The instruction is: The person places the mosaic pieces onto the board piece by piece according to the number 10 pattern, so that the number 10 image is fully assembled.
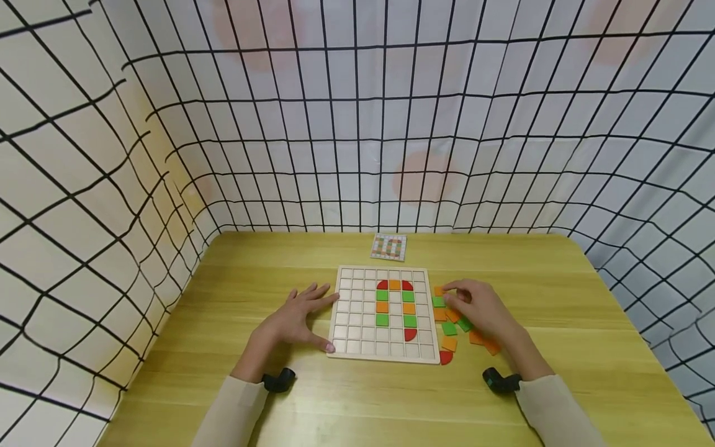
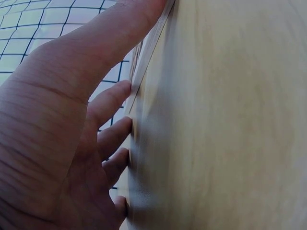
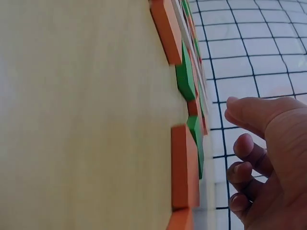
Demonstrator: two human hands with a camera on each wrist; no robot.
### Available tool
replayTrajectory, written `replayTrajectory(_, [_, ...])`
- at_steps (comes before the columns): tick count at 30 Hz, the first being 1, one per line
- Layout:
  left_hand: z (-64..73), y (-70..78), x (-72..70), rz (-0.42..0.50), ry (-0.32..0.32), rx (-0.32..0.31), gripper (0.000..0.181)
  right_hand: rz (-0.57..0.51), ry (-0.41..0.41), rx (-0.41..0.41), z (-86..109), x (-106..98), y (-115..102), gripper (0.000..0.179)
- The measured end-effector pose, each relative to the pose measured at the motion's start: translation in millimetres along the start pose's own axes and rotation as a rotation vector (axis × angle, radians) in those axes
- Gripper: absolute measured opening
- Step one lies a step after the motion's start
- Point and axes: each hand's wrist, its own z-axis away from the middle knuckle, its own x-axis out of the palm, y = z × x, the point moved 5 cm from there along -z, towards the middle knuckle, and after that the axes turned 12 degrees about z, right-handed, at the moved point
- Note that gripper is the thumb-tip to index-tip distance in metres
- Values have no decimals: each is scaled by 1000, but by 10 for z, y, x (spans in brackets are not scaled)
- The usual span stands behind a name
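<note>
A pale wooden grid board (image 1: 354, 326) lies on the table with red quarter-round, green and orange square tiles set in its right half, forming an arch. My left hand (image 1: 292, 315) rests at the board's left edge, fingers spread, thumb at the near left corner and index fingertip farther up that side. Over the loose tiles right of the board hovers my right hand (image 1: 483, 309), its fingers loosely bent. No tile shows between its thumb and fingers in the right wrist view. Beneath it lie a green tile (image 1: 449, 329) and an orange tile (image 1: 449, 343), among several others.
A small pattern card (image 1: 389, 247) with a coloured grid lies behind the board. One loose red quarter-round tile (image 1: 445, 357) sits by the board's near right corner. Black wire mesh (image 1: 357, 139) with white cloth behind it encloses the table (image 1: 357, 403) at the back and sides.
</note>
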Motion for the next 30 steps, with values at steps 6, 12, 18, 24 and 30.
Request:
replayTrajectory(6, [-6,7,-6,-2,-3,-7,115,41,-44,5,-62,8,95,32])
replayTrajectory(12, [-16,6,7,-3,-5,-4,116,42,-39,7,-44,-21,199,30])
replayTrajectory(18, [-18,-2,5,1,-8,-6,115,17,-23,14,-39,-36,334,36])
replayTrajectory(24, [-16,-11,7,-4,-13,-9,116,27,-52,-5,-103,-6,393,53])
replayTrajectory(30, [-5,-14,4,0,-7,-2,115,44,-76,4,-163,17,366,54])
